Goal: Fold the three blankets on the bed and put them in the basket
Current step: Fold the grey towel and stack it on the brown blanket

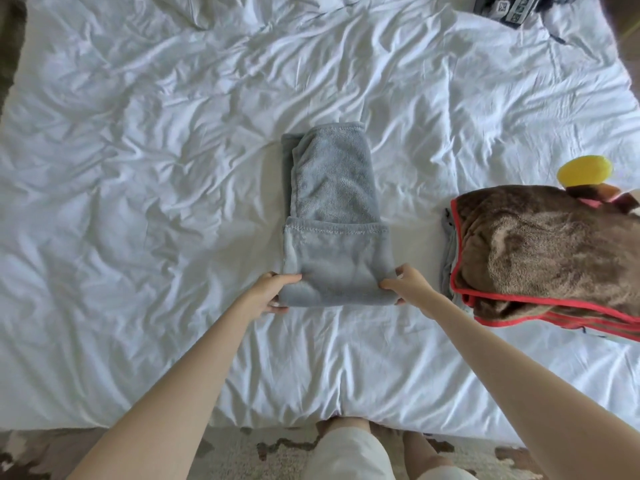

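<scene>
A grey fleece blanket (332,216) lies folded into a long narrow strip in the middle of the white bed (138,168), its near end doubled over. My left hand (273,292) grips the near left corner of that fold. My right hand (408,285) grips the near right corner, thumb on top. A brown blanket with red trim (540,254) lies folded at the right, on top of a thin grey layer (448,271) that shows at its left edge. No basket is in view.
A yellow and brown plush item (588,174) sits behind the brown blanket. Dark objects with cables (509,8) lie at the bed's far right corner. A patterned rug (242,452) and my legs show below the bed's near edge.
</scene>
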A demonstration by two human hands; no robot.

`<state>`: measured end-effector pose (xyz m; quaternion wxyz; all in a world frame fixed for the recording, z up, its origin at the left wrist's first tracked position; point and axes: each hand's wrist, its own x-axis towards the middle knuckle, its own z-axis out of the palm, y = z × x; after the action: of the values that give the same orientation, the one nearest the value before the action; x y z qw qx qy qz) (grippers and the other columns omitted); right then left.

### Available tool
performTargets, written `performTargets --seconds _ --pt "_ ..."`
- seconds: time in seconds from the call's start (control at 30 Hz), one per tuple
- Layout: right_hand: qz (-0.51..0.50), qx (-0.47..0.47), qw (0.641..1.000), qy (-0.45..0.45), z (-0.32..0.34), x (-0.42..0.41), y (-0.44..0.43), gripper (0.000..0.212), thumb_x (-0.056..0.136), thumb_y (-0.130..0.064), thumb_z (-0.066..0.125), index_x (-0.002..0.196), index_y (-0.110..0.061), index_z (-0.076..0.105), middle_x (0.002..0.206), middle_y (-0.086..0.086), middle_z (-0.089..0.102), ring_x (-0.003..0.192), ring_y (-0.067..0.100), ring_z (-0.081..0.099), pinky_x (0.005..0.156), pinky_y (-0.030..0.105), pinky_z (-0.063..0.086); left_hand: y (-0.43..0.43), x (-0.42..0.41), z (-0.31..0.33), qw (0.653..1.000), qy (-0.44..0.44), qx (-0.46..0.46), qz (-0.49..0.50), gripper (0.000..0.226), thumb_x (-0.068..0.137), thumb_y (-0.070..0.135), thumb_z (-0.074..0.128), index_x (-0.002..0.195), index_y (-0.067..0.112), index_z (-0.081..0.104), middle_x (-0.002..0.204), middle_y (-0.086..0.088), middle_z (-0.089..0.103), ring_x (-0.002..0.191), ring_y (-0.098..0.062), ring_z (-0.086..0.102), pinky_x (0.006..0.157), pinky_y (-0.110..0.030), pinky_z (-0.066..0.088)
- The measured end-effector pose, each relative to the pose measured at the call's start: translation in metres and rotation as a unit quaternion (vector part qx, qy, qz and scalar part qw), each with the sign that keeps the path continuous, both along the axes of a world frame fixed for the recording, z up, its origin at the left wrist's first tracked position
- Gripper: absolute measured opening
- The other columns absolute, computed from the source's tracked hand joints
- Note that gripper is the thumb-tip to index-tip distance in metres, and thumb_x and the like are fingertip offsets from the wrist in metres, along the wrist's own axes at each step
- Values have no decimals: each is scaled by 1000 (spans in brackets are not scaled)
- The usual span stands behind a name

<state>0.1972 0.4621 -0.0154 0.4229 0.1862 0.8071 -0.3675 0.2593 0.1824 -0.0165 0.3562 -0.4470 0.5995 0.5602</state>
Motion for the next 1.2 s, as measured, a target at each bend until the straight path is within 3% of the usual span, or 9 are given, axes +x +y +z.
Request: performTargets --seconds 0.1,0.3,0.43,0.63,0.7,0.8,0.93,1.07,1.2 --pt "-11 -13 1000 19 26 -27 -7 38 84 -25 65 113 -14 43 113 12 56 84 27 68 61 32 59 -12 -25 24 999 31 -13 0 56 81 34 77 119 1 54 113 -17 59 86 -29 65 62 -36 61" --pt "-61 -47 992 100 69 -115 -27 40 88 -18 60 126 -13 48 104 18 62 46 19 67 44 24 55 -27 -106 63 991 123 -49 31 29 85 37 70 94 13 58 91 -11 64 59 -20 67 46 -28 54" --pt "-123 -100 971 178 81 -186 -45 42 93 -28 56 131 -12 43 98 18 68 63 25 71 63 36 59 -35 -176 65 974 205 -74 64 45 86 50 65 104 11 53 86 -10 67 61 -19 66 48 -31 55" --pt "-102 -14 975 199 38 -220 -58 45 94 -33 54 131 -11 42 122 13 59 101 26 63 90 47 54 -38 -211 15 962 205 -179 -14 23 90 32 63 78 19 49 81 -12 65 55 -21 60 56 -33 53" --pt "-101 11 980 172 15 -217 -57 48 92 -35 57 130 -10 45 124 14 57 111 29 59 97 48 49 -41 -212 -4 950 204 -237 -26 21 88 32 63 90 14 54 89 -12 69 68 -26 66 70 -39 58" --pt "-116 12 985 129 -16 -212 -59 55 90 -41 58 132 -8 44 114 8 55 105 27 56 92 41 49 -46 -218 -30 920 232 -314 -39 42 87 42 65 110 10 52 115 -11 61 103 -31 61 84 -34 47" --pt "-126 -41 988 76 -49 -216 -67 64 90 -52 55 135 -8 42 115 4 48 103 22 48 87 36 40 -46 -236 -61 960 202 -192 17 79 80 57 69 133 6 40 129 -8 53 114 -26 55 93 -33 43" --pt "-160 -118 980 21 -73 -223 -73 71 84 -58 61 133 -8 49 127 9 58 116 27 55 104 41 41 -38 -245 -86 972 185 -97 109 84 63 64 73 120 9 47 125 -12 60 112 -31 60 102 -46 46" --pt "-194 -126 973 22 -74 -216 -79 61 80 -51 69 124 -10 57 114 9 65 104 27 62 99 43 48 -37 -240 -90 979 154 -23 131 94 56 69 73 128 10 58 125 -8 65 113 -30 61 105 -46 45"
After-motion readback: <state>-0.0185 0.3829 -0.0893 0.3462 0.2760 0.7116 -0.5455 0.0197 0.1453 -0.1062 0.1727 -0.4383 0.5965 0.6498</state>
